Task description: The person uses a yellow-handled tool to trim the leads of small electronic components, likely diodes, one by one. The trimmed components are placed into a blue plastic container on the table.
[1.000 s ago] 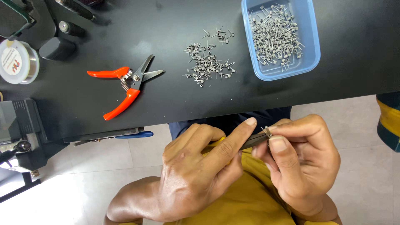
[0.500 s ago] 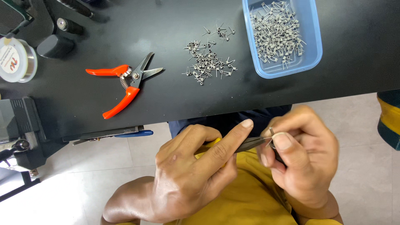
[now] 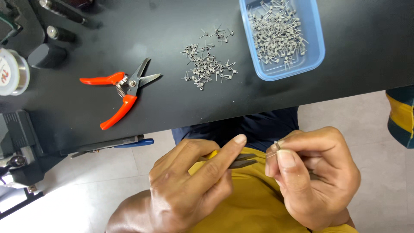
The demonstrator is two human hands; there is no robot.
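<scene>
My left hand is closed around small pliers with yellow handles, index finger stretched along the dark jaws. My right hand pinches a tiny grey wire coil between thumb and fingers, just right of the plier tips. A thin wire runs from the coil toward the jaws. Both hands are held over my lap, below the front edge of the black table. A loose pile of small wire coils lies on the table. A blue plastic tray at the back right holds several more coils.
Orange-handled snips lie open on the table to the left of the pile. A wire spool and dark cylindrical parts sit at the far left. A clamp grips the table's left edge. A blue-handled tool pokes out under the edge.
The plier tips and the coil have come apart: my right hand holds the coil slightly to the right, with a small gap to the jaws.
</scene>
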